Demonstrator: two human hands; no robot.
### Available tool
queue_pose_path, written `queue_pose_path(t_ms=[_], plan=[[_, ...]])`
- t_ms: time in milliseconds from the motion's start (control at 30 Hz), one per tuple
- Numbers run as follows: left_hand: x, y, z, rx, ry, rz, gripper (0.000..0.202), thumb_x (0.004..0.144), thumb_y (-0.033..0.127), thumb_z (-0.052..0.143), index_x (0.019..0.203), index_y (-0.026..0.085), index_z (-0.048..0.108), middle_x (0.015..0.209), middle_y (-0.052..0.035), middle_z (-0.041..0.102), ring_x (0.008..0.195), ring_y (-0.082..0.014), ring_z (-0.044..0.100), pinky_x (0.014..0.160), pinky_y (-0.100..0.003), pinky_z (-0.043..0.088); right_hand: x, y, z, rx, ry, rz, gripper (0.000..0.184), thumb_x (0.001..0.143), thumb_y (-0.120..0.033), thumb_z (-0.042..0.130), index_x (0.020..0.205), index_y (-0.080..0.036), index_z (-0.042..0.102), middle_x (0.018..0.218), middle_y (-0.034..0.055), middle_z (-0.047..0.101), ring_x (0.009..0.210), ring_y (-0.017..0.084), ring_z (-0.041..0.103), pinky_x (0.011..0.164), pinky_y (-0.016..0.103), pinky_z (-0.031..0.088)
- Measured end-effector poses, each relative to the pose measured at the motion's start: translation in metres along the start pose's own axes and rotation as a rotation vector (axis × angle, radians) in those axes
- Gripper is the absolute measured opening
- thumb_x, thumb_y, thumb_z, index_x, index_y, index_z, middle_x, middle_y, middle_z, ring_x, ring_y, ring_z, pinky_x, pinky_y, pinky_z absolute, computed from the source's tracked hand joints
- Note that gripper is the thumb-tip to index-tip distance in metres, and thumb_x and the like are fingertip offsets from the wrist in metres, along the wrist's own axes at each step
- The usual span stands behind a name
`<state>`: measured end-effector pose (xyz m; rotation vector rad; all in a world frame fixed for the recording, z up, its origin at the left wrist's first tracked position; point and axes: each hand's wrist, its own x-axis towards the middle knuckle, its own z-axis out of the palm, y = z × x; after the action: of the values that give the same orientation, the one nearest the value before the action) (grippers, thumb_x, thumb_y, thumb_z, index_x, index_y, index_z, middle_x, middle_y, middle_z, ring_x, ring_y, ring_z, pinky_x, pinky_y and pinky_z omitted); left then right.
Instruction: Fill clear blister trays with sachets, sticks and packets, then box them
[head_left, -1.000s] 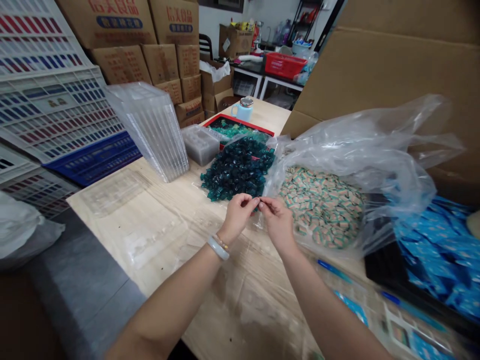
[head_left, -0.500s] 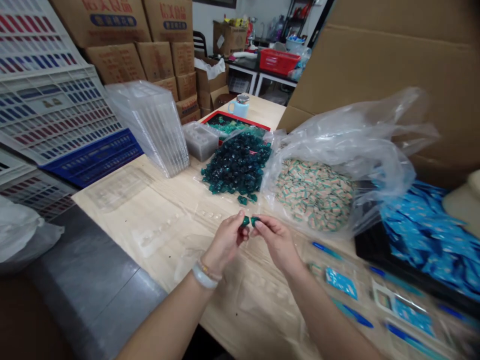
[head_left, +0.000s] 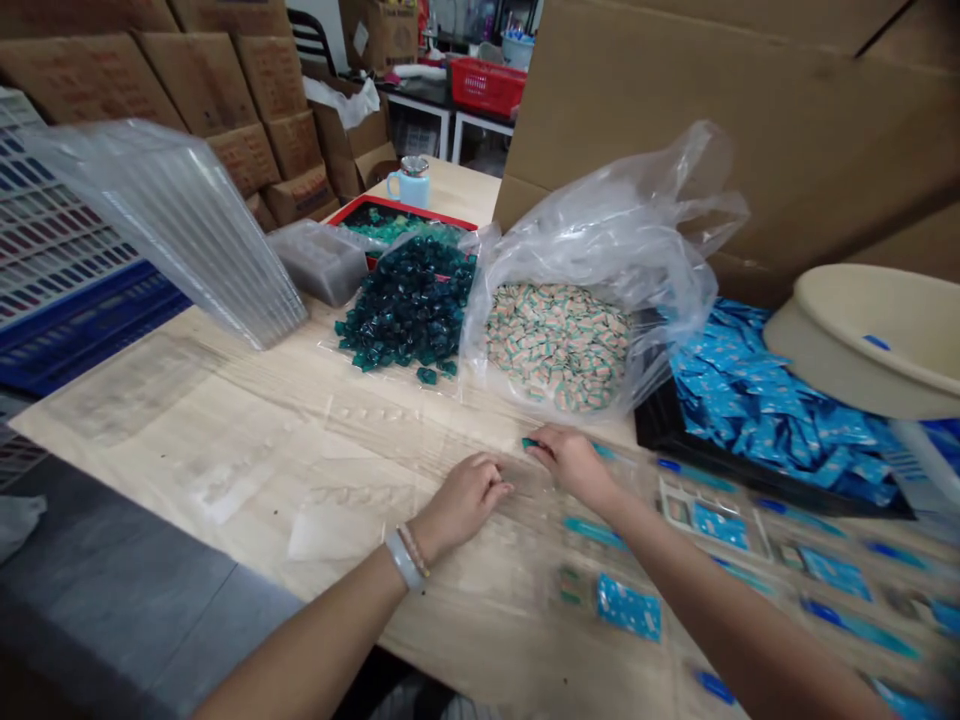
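Note:
My left hand [head_left: 465, 495] rests with curled fingers on a clear plastic blister tray [head_left: 420, 440] lying flat on the wooden table; what it holds is hidden. My right hand [head_left: 574, 462] sits just to its right and pinches a small dark teal candy [head_left: 529, 442] down at the tray. Behind the hands lies a pile of dark teal wrapped candies [head_left: 409, 310] on clear film. An open clear bag of beige and green wrapped candies [head_left: 559, 340] stands next to that pile.
Blue packets fill a black tray [head_left: 750, 400] at right, beside a beige basin [head_left: 877, 340]. More clear trays holding blue packets [head_left: 630, 608] lie near my right forearm. A leaning stack of clear trays [head_left: 180, 220], a grey container [head_left: 319, 260], a mug [head_left: 411, 182] and cardboard boxes [head_left: 277, 90] stand behind.
Both hands came back from the teal pile, each pinching a teal piece, and lowered onto the clear tray. The view swung right, bringing the basin into sight.

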<state>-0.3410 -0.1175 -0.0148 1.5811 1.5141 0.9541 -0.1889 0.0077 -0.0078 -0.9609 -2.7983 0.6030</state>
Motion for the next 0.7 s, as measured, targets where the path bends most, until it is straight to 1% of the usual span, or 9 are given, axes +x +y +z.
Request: queue_pose_path(t_ms=[67,167,267,367,433,533,600,633,700], plan=[[-0.001,-0.003,0.001,0.035,0.004,-0.011,0.021,0.083,0.027,0.044,0.065,0.016,0.049,0.094,-0.0066,0.057,0.091,-0.0161,0.051,0.084,-0.031,0.039,0.002,0.000,-0.002,-0.116,-0.063,-0.064,0.017,0.080,-0.026,0.050,0.085,-0.017,0.063,0.081,0.0063,0.063,0.078,0.018,0.056,0.071,0.029,0.039],[-0.002,-0.003,0.001,0.045,0.003,-0.025,0.021,0.083,0.027,0.045,0.065,0.016,0.050,0.095,-0.0073,0.057,0.093,-0.0165,0.050,0.085,-0.031,0.039,0.004,-0.001,-0.005,-0.258,-0.093,-0.118,0.016,0.080,-0.029,0.052,0.081,-0.018,0.063,0.077,0.0053,0.062,0.079,0.019,0.054,0.070,0.030,0.035],[-0.002,-0.002,0.000,0.026,-0.002,-0.031,0.020,0.081,0.026,0.048,0.063,0.016,0.051,0.099,-0.0081,0.056,0.096,-0.0171,0.049,0.088,-0.031,0.037,0.010,-0.003,-0.007,-0.342,-0.113,-0.128,0.017,0.079,-0.031,0.053,0.079,-0.018,0.063,0.080,0.0067,0.061,0.082,0.020,0.053,0.070,0.031,0.034],[-0.001,-0.001,-0.005,-0.078,0.029,-0.051,0.022,0.080,0.026,0.049,0.061,0.016,0.051,0.094,-0.0068,0.056,0.090,-0.0158,0.050,0.083,-0.029,0.039,0.010,-0.008,-0.011,-0.327,-0.108,-0.095,0.018,0.078,-0.033,0.054,0.082,-0.018,0.063,0.083,0.0079,0.061,0.083,0.021,0.053,0.071,0.032,0.035],[0.004,0.002,-0.008,-0.211,0.116,-0.099,0.024,0.081,0.028,0.047,0.061,0.015,0.052,0.084,-0.0051,0.057,0.083,-0.0145,0.051,0.077,-0.027,0.040,0.005,-0.015,-0.015,-0.203,-0.023,-0.052,0.023,0.079,-0.035,0.052,0.092,-0.018,0.062,0.085,0.0083,0.061,0.083,0.022,0.053,0.072,0.033,0.037],[0.017,0.011,-0.011,-0.517,0.201,-0.213,0.027,0.080,0.036,0.046,0.068,0.015,0.057,0.073,-0.0032,0.057,0.074,-0.0134,0.052,0.071,-0.025,0.040,-0.005,-0.034,-0.021,0.183,0.103,-0.021,0.029,0.082,-0.036,0.048,0.104,-0.020,0.058,0.087,0.0063,0.062,0.077,0.018,0.055,0.070,0.031,0.042],[0.026,0.018,-0.011,-0.756,0.161,-0.286,0.031,0.078,0.042,0.047,0.076,0.014,0.060,0.072,-0.0036,0.059,0.071,-0.0132,0.053,0.067,-0.025,0.041,-0.007,-0.044,-0.023,0.396,0.145,-0.009,0.026,0.082,-0.036,0.047,0.099,-0.022,0.060,0.083,0.0041,0.062,0.073,0.016,0.056,0.067,0.029,0.044],[0.030,0.020,-0.011,-0.841,0.132,-0.310,0.032,0.077,0.043,0.048,0.079,0.013,0.061,0.074,-0.0043,0.061,0.071,-0.0133,0.054,0.067,-0.025,0.042,-0.008,-0.047,-0.024,0.447,0.165,0.001,0.024,0.082,-0.035,0.047,0.096,-0.023,0.062,0.082,0.0037,0.062,0.073,0.015,0.056,0.067,0.029,0.044],[0.031,0.020,-0.012,-0.838,0.111,-0.330,0.031,0.076,0.042,0.051,0.083,0.013,0.062,0.079,-0.0061,0.062,0.073,-0.0144,0.056,0.068,-0.026,0.044,-0.006,-0.045,-0.024,0.445,0.197,0.023,0.022,0.082,-0.034,0.048,0.092,-0.023,0.063,0.080,0.0036,0.063,0.073,0.016,0.056,0.067,0.029,0.045]])
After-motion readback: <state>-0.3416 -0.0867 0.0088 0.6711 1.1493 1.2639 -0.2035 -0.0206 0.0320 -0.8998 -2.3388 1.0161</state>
